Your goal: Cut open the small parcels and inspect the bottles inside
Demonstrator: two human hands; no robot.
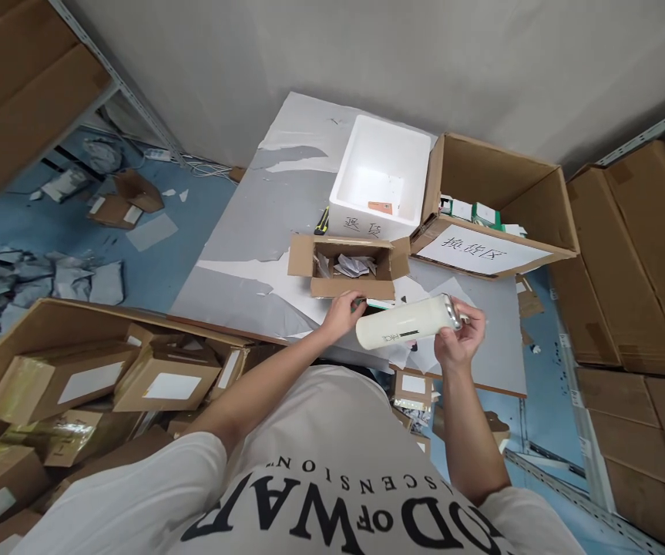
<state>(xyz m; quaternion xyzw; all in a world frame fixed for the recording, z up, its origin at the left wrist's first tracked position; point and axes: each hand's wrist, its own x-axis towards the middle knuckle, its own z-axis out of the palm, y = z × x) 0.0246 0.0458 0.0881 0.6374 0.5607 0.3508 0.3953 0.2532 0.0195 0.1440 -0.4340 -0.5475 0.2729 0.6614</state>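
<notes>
My right hand [462, 333] grips a white bottle [404, 322] by its silver-rimmed end. The bottle lies tilted almost level, with dark lettering on its side. To its left, my left hand [344, 314] is closed, fingertips together, at the near side of a small open cardboard box [352, 287]. A thin green and white item [379, 304] shows just beyond those fingertips; whether they hold it is unclear. Inside the small box lies crumpled white paper [355, 266], its flaps spread out.
Behind stand a white foam box [379, 225] and a large cardboard box [499, 266] with green and white cartons. A cutter [321, 221] lies on the grey table [240, 231]. Packed parcels [173, 375] fill a big carton at left. Stacked boxes [638, 254] line the right.
</notes>
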